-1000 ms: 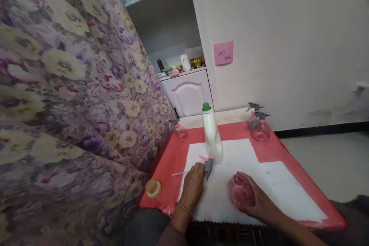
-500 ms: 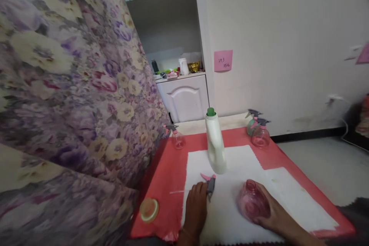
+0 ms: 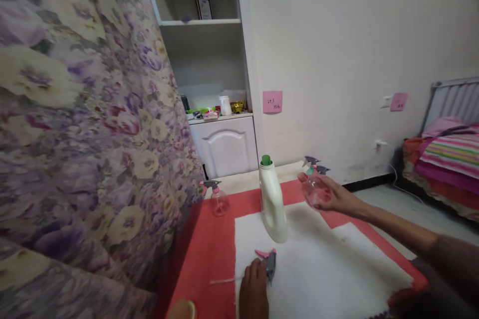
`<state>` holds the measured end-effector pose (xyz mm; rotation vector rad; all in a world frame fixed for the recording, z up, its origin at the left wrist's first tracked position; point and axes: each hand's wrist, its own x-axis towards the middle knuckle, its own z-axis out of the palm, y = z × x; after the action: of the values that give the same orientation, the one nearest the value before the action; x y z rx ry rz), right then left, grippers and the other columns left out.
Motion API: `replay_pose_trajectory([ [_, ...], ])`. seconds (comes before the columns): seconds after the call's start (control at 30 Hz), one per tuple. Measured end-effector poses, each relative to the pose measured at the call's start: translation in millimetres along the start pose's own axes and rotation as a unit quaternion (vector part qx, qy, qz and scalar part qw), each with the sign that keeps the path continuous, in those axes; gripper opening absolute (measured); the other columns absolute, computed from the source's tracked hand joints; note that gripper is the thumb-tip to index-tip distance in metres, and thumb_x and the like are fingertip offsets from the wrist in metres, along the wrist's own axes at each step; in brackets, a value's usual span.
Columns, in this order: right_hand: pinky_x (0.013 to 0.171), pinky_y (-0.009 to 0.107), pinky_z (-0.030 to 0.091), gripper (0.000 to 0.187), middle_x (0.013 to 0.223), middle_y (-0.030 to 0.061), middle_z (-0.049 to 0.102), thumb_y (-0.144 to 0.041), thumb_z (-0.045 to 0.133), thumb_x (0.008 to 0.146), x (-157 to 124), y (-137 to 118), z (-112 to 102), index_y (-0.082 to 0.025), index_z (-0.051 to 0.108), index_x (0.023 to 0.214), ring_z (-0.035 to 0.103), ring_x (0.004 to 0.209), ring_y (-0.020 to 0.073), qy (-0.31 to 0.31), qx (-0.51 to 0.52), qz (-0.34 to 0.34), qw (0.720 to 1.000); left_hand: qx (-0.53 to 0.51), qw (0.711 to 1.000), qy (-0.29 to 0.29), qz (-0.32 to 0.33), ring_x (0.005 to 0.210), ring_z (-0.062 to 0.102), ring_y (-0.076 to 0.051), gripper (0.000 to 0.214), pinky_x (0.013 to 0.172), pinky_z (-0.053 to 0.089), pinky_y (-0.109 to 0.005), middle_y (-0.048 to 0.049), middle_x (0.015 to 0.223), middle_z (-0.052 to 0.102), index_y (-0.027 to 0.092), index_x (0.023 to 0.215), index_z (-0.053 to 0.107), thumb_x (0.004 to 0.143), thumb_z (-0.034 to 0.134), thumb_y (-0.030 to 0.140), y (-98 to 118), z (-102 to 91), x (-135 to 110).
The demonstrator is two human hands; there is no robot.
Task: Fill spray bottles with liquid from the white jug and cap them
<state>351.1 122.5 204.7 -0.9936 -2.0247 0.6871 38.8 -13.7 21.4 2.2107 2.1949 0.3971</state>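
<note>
My right hand [image 3: 335, 193] is wrapped round a see-through pink spray bottle [image 3: 313, 190], held above the table and tilted with its uncapped mouth toward the left. Just left of it, a pale green-white detergent jug [image 3: 272, 204] stands on the white cloth, a green piece in its neck. Down at the cloth, my left hand [image 3: 255, 284] has its fingers closed at a grey and pink trigger spray head [image 3: 270, 263]. The spray head's thin tube [image 3: 222, 280] sticks out to the left of that hand. My left thumb and palm are hidden.
Another pink spray bottle [image 3: 220, 203] stands at the table's back left. Grey spray heads [image 3: 311, 160] show at the back right, behind my right hand. A round lid [image 3: 190, 309] is cut off at the bottom edge. A floral curtain [image 3: 112, 169] hangs close on the left.
My right hand has lifted the pink bottle off the cloth, up and away toward the back, tipping it leftward. The left hand stays by the spray head. The view has tilted up and turned right.
</note>
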Motion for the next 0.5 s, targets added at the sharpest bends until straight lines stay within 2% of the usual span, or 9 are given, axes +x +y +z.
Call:
replay_pose_trajectory([
  [0.07,0.095,0.046,0.049,0.073,0.128,0.0117,0.057,-0.034,0.074,0.066,27,-10,-9,-0.023,0.047,0.133,0.058,0.114,0.0329,0.042,-0.095,0.003,0.995,-0.003,1.000,-0.022,-0.006,0.126,0.049,-0.016,0.068,0.109,0.034,-0.027,-0.0038,0.139,0.055,0.023,0.134,0.055,0.080,0.030,-0.010,-2,-1.0,1],
  [0.13,0.097,0.043,0.047,0.078,0.131,0.0128,0.053,-0.034,0.074,0.065,50,-20,-16,-0.021,0.044,0.135,0.054,0.118,0.0327,0.045,-0.197,0.002,0.979,-0.005,0.999,-0.041,-0.010,0.126,0.049,-0.017,0.070,0.108,0.034,-0.027,-0.0038,0.140,0.054,0.022,0.135,0.054,0.078,0.030,-0.011,-2,-1.7,2],
  [0.23,0.089,0.037,0.048,0.077,0.122,0.0123,0.055,-0.034,0.070,0.069,78,-36,-20,-0.021,0.040,0.139,0.057,0.110,0.0289,0.029,-0.330,0.011,0.943,-0.009,0.999,-0.050,-0.010,0.126,0.048,-0.018,0.073,0.107,0.033,-0.027,-0.0035,0.142,0.054,0.022,0.136,0.053,0.075,0.031,-0.011,-2,-1.4,4],
  [0.37,0.080,0.036,0.047,0.077,0.118,0.0137,0.055,-0.032,0.071,0.066,105,-48,-19,-0.022,0.044,0.137,0.056,0.105,0.0316,0.025,-0.396,0.010,0.918,-0.020,0.998,-0.051,-0.020,0.126,0.048,-0.018,0.072,0.106,0.033,-0.026,-0.0025,0.141,0.055,0.024,0.136,0.053,0.076,0.031,-0.009,-3,2.1,7],
  [0.5,0.078,0.036,0.045,0.081,0.120,0.0154,0.054,-0.030,0.073,0.063,124,-54,-16,-0.021,0.043,0.138,0.054,0.105,0.0328,0.017,-0.441,-0.008,0.897,-0.016,0.998,-0.056,-0.023,0.122,0.052,-0.018,0.064,0.103,0.035,-0.026,-0.0024,0.138,0.058,0.026,0.133,0.057,0.082,0.032,-0.004,-5,9.1,10],
])
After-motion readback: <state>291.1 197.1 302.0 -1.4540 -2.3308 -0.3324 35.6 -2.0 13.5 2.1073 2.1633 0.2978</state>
